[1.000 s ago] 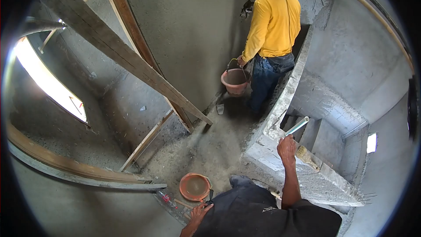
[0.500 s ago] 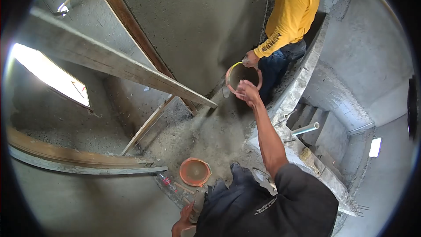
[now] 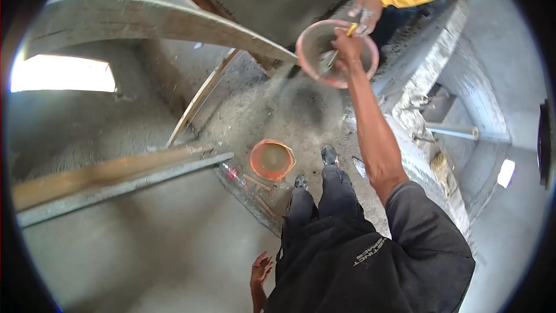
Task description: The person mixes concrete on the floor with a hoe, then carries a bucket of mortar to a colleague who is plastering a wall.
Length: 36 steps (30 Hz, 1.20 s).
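Note:
An orange bucket (image 3: 366,72), grey with cement inside, hangs tilted at the upper middle of the head view. Across its mouth runs a yellow handle (image 3: 333,60), and my right hand (image 3: 347,45) is closed around it. Beside my fingers, a co-worker's hand (image 3: 369,11) meets the same handle near the rim. Low at my left side hangs my left hand (image 3: 262,269), holding nothing, its fingers loosely bent and apart. On the floor in front of my feet stands a second orange bucket (image 3: 255,161) containing grey material.
Wooden planks (image 3: 162,20) slant across the upper left, and a long board (image 3: 124,184) runs along the left. A plastic bottle (image 3: 234,175) lies by the floor bucket. On the right are a rough concrete edge (image 3: 420,90) and a protruding pipe (image 3: 454,132).
The upper bucket has come nearer to me. My right hand has moved from its rim to its handle. My left hand has dropped away from beside the wall, and my view has shifted.

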Available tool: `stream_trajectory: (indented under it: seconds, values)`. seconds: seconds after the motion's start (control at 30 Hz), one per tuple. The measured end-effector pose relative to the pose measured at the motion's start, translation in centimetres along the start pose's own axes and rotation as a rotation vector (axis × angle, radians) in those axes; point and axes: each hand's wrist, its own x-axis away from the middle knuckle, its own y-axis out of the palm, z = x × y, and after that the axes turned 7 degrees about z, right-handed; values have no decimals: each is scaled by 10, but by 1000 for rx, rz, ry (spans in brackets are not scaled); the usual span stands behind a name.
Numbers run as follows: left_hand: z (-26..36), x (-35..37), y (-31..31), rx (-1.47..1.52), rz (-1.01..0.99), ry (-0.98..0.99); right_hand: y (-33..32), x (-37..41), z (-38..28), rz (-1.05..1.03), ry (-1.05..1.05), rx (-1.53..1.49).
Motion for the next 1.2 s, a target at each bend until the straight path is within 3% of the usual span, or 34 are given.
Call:
stream_trajectory:
  seconds: [0.07, 0.1, 0.13, 0.2, 0.23, 0.27, 0.33, 0.4, 0.5, 0.6, 0.63, 0.7, 0.77, 0.8, 0.87, 0.93, 1.0, 1.1, 1.2]
  values:
    - [10, -44, -3, -50, -57, 27, -24, 46, -28, -136, -23, -30]
    - [20, -73, -5, -95, -103, 53, -29, 64, -24, -60, -277, 134]
    - [34, -100, -7, -154, -157, 74, -45, 96, -53, -108, -254, 398]
    - [78, -145, 1, -257, -131, -15, -88, 170, -92, -66, -221, 125]
    - [93, -173, 8, -317, -116, -58, -110, 199, -99, -30, -315, 27]
    - [119, -198, 8, -405, -341, -90, -130, 229, -110, 24, -278, -46]
    - [175, -199, 51, -849, -238, 58, -188, 271, -121, -30, -226, -24]
    - [226, -217, 84, -1025, -353, 257, -239, 307, -120, -15, -215, -57]
    - [265, -161, 158, -1216, -485, 487, -326, 352, -123, 90, -267, -22]
    - [255, -146, 210, -1522, -481, 434, -415, 389, -110, 311, -414, 2]
    - [239, -138, 229, -1622, -525, 441, -445, 401, -102, 403, -475, 15]
    - [197, -99, 260, -1830, -604, 446, -512, 434, -102, 511, -381, 41]
    - [163, -126, 291, -1981, -820, 462, -579, 469, -93, 606, -296, 79]
    - [153, -165, 306, -1986, -1075, 499, -609, 478, -72, 708, -335, 96]
    - [108, -190, 350, -1884, -1667, 675, -668, 514, -63, 749, -218, 90]
    - [31, -164, 391, -1854, -1778, 864, -722, 532, -39, 778, -57, -9]
    - [-38, -105, 418, -1754, -971, 427, -768, 545, -20, 901, -76, -25]
    - [-140, -45, 472, -1733, -1277, 456, -847, 570, -12, 1112, -41, -27]
    - [-243, 11, 513, -1883, -1040, 556, -924, 598, -20, 1349, -76, -27]
